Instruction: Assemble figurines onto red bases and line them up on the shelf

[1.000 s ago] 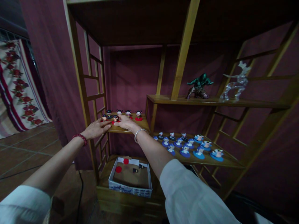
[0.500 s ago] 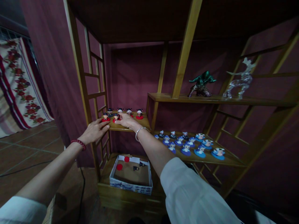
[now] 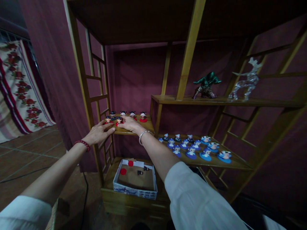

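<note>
Several small black-haired figurines on red bases stand on the left shelf [image 3: 134,130]. My right hand [image 3: 129,124], with a silver bangle at the wrist, reaches across and has its thumb and fingers around the front figurine [image 3: 119,120], which stands upright. My left hand [image 3: 100,133], wearing a dark red bead bracelet, lies at the shelf's left front edge. Its fingers are stretched out beside another front figurine [image 3: 108,119], partly covering that one's base; whether they touch it I cannot tell. Behind stand a darker figurine [image 3: 112,115] and a red-based figurine [image 3: 143,116] farther right.
Below, an open box [image 3: 135,191] holds red discs [image 3: 123,171] and small dark figure pieces [image 3: 139,172]. Blue-based figurines [image 3: 191,152] crowd the lower right shelf. A green figure [image 3: 207,84] and a clear deer [image 3: 247,80] stand above. A wooden post [image 3: 82,80] rises at left.
My left hand has shifted slightly right, its thumb reaching a little farther along the shelf edge. My right hand stays at the front figurine, and the figurines have not visibly moved.
</note>
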Demonstrator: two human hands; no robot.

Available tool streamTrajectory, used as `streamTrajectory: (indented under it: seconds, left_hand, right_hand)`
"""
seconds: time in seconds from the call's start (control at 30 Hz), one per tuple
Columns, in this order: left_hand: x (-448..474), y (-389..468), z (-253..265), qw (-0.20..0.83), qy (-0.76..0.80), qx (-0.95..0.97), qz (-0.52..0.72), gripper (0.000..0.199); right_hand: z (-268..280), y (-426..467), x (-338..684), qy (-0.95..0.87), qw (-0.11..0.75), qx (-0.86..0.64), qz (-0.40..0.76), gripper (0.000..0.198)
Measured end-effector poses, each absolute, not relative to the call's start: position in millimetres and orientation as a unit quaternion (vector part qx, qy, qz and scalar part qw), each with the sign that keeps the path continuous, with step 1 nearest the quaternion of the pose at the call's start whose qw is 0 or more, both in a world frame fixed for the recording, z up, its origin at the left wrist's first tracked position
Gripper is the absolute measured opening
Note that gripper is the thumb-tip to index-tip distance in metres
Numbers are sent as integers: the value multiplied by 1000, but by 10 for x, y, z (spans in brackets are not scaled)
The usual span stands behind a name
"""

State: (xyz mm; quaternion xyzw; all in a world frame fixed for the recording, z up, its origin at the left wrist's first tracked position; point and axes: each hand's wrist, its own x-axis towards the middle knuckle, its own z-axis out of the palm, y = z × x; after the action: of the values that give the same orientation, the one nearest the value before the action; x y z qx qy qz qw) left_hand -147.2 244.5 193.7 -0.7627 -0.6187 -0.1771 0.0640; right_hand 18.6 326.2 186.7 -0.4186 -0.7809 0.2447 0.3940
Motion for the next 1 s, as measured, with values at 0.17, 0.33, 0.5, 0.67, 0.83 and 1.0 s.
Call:
streamTrajectory:
  seconds: [0.17, 0.33, 0.5, 0.67, 0.83, 1.0]
  left_hand:
    - [-1461, 2500, 1940, 46, -631, -757, -164, 68]
    - [-1466, 2511, 1920, 52, -627, -758, -173, 68]
    - [-1462, 2498, 1935, 42, -629, -755, -178, 68]
    - [-1427, 2491, 1984, 25, -649, -744, -160, 66]
    - [-1392, 2478, 2032, 21, -657, -741, -135, 68]
    - [-1412, 2492, 2015, 24, -648, -747, -150, 69]
  right_hand:
    - [1860, 3288, 189, -790, 390, -403, 247, 26]
    - [1841, 3302, 190, -787, 398, -400, 250, 26]
    - [1853, 3280, 196, -787, 396, -406, 243, 26]
    - [1880, 3251, 206, -789, 387, -413, 239, 26]
    - [1892, 3239, 207, -786, 388, -414, 243, 32]
    - [1875, 3248, 204, -788, 392, -403, 249, 32]
